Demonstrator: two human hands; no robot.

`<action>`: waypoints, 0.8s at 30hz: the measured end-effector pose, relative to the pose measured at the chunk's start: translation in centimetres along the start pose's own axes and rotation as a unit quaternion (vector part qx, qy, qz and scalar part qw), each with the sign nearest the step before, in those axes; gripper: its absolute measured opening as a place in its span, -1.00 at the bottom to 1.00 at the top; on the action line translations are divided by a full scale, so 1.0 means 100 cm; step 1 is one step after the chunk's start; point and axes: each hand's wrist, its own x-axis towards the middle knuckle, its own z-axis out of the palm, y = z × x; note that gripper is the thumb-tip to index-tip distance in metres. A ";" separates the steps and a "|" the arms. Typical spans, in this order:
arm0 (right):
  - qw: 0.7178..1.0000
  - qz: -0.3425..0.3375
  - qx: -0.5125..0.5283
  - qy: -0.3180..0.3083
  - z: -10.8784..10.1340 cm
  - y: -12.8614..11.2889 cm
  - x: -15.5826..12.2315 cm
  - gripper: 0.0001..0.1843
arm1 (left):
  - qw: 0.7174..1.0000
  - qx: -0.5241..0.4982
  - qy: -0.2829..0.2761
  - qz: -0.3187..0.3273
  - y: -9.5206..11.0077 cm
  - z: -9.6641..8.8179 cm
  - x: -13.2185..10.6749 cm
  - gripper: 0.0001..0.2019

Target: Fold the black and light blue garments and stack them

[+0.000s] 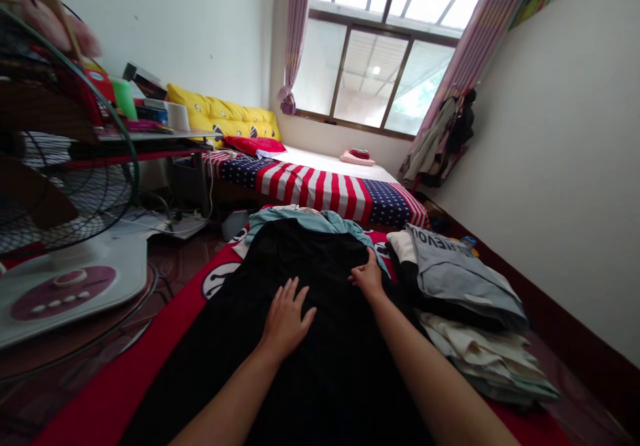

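A black garment (320, 379) lies spread over a red cloth with white round prints (165, 339); its exact kind is not clear. My left hand (287, 316) rests flat on the middle of the garment, fingers apart, holding nothing. Near the garment's upper right edge is my right hand (369, 276), its index finger stretched out and its thumb apart, the other fingers partly hidden. Light blue-green clothing (265, 218) shows beyond the garment's far edge. To the right stands a pile of folded clothes, with a grey lettered piece (455, 269) on top and cream cloth (485, 353) lower down.
A standing fan (65, 286) is at the left, beside a cluttered desk (165, 136). Behind, a bed carries a stars-and-stripes cover (315, 189) and a red pillow (255, 145). Clothes hang (443, 136) by the right wall near the window.
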 end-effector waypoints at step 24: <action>0.946 -0.304 -0.052 -0.098 0.052 -0.037 -0.094 -0.44 | 0.888 -0.332 0.284 -0.142 -0.021 -0.002 0.011 -0.62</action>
